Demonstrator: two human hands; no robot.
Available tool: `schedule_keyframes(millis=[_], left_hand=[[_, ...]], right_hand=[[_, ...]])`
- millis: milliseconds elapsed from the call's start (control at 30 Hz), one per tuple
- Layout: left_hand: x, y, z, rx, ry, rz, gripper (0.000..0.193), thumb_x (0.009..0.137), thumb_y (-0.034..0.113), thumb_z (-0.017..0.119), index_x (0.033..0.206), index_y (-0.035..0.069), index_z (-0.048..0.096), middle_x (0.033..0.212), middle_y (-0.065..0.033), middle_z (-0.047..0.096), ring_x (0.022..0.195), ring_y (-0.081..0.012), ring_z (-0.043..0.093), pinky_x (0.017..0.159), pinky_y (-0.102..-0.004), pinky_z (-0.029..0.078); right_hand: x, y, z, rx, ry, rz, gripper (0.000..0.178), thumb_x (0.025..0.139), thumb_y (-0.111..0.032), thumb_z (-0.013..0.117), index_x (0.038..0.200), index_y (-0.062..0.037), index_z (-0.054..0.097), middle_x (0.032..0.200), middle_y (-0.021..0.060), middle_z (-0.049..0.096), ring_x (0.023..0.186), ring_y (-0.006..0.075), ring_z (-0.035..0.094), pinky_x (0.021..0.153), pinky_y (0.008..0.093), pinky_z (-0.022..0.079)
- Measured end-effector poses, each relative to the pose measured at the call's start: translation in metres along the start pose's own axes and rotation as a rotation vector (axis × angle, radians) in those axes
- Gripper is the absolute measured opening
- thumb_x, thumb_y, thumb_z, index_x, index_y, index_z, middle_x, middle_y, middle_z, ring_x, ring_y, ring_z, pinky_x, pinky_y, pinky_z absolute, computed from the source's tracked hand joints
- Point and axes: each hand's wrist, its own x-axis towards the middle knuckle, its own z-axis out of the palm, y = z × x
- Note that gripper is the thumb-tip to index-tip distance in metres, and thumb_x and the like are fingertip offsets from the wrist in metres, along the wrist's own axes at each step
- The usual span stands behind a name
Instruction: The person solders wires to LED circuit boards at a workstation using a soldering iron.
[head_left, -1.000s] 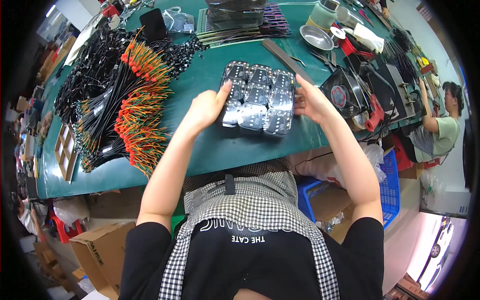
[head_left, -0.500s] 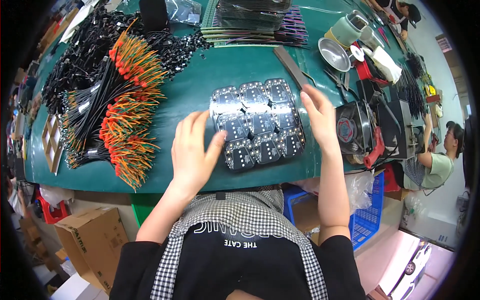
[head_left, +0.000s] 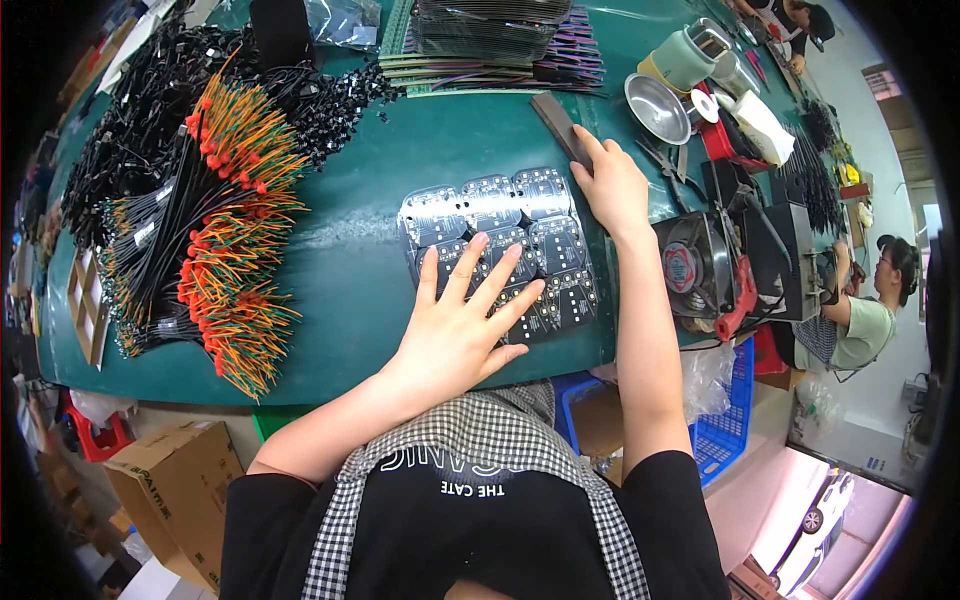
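Observation:
A panel of black circuit boards (head_left: pixel 545 190), joined in rows, lies flat on the green table in front of me. My left hand (head_left: pixel 455 325) rests on its near left part with the fingers spread, covering several of the boards. Beyond the panel's right side, my right hand (head_left: pixel 612 185) is at the near end of a flat grey-brown bar (head_left: pixel 556 122). Thumb and fingers close around that end from both sides and hide it. The bar lies slanting on the table.
Bundles of black cables with orange-green wire ends (head_left: pixel 240 240) cover the left. Stacked boards (head_left: pixel 485 35) stand at the back. A metal bowl (head_left: pixel 658 108), pliers (head_left: pixel 672 172), a fan (head_left: pixel 690 268) and a red-handled tool (head_left: pixel 737 300) are on the right. Another person (head_left: pixel 865 310) sits farther right.
My left hand has moved from the panel's left edge onto its top, fingers spreading. My right hand has left the panel's right side and reached forward to the bar. The view has shifted slightly.

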Motion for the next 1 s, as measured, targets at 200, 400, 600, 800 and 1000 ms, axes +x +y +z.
schedule_keyframes(millis=[200,400,600,800,1000], left_hand=[[0.001,0.002,-0.001,0.011,0.019,0.008,0.066,0.079,0.043,0.069,0.138,0.024,0.047,0.15,-0.0109,0.032,0.14,-0.0388,0.023,0.106,-0.0666,0.016],[0.001,0.002,-0.002,0.038,0.04,0.018,0.067,0.079,0.043,0.069,0.138,0.022,0.047,0.149,-0.0117,0.033,0.139,-0.0388,0.026,0.105,-0.0671,0.018],[-0.002,0.002,-0.015,-0.007,0.06,-0.026,0.074,0.076,0.047,0.07,0.139,0.017,0.045,0.149,-0.0124,0.033,0.14,-0.0369,0.024,0.106,-0.0666,0.015],[-0.011,-0.006,-0.005,-0.004,0.044,-0.024,0.071,0.077,0.047,0.069,0.139,0.019,0.045,0.15,-0.0127,0.031,0.14,-0.0366,0.023,0.106,-0.0676,0.015],[-0.011,-0.005,0.0,0.001,0.056,-0.016,0.068,0.08,0.045,0.067,0.138,0.019,0.045,0.15,-0.0126,0.03,0.14,-0.0375,0.024,0.105,-0.0681,0.017]], right_hand=[[0.001,0.008,-0.002,0.081,0.028,-0.075,0.046,0.085,-0.022,0.063,0.129,-0.0214,0.055,0.087,0.0103,0.056,0.084,0.0292,0.06,0.074,0.0392,0.048],[-0.01,-0.004,-0.042,0.426,0.141,0.025,0.038,0.08,-0.022,0.066,0.117,-0.0112,0.064,0.088,0.0145,0.063,0.083,0.0311,0.063,0.075,0.0388,0.049],[-0.04,-0.047,-0.091,0.703,0.115,0.114,0.039,0.079,-0.012,0.07,0.116,-0.0042,0.065,0.065,-0.0024,0.049,0.059,0.0043,0.043,0.055,0.0212,0.036],[-0.033,-0.065,-0.085,0.55,0.028,0.066,0.038,0.074,-0.022,0.067,0.108,-0.0048,0.068,0.071,0.013,0.063,0.065,0.0242,0.061,0.065,0.0347,0.049],[0.017,-0.069,-0.08,0.338,-0.191,0.016,0.039,0.07,-0.027,0.065,0.102,-0.0052,0.072,0.092,0.0205,0.069,0.089,0.0337,0.067,0.086,0.039,0.051]])
